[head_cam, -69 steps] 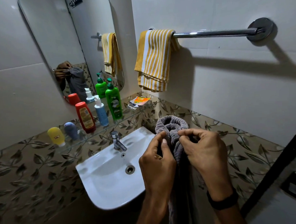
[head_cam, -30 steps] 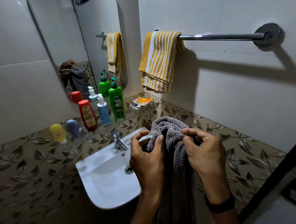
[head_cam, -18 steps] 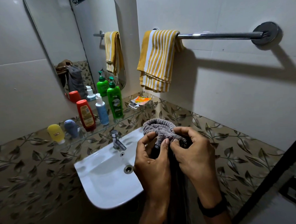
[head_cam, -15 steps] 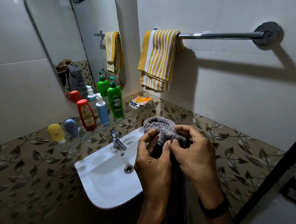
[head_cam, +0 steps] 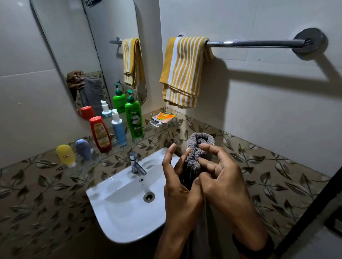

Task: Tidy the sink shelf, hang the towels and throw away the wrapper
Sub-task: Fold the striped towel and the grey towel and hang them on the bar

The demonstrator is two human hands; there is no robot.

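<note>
I hold a grey towel (head_cam: 200,145) bunched up over the right edge of the white sink (head_cam: 118,204). My left hand (head_cam: 180,189) and my right hand (head_cam: 224,178) pinch it between them, thumbs close together, while some fingers lift off the cloth. The rest of the towel hangs down between my forearms. A yellow striped towel (head_cam: 183,70) hangs folded on the left end of the chrome rail (head_cam: 256,43). An orange wrapper (head_cam: 163,118) lies at the right end of the glass shelf (head_cam: 152,131).
On the shelf stand a green pump bottle (head_cam: 134,119), a blue and white pump bottle (head_cam: 118,129), a red tube (head_cam: 100,134), a small blue tube (head_cam: 83,149) and a yellow one (head_cam: 65,155). The tap (head_cam: 135,163) is below, a mirror (head_cam: 85,45) above, and a dark frame (head_cam: 314,203) at the right.
My hands have gathered the towel's top into a tighter bunch and slid lower on it. Several fingers have loosened and spread. The view has shifted slightly.
</note>
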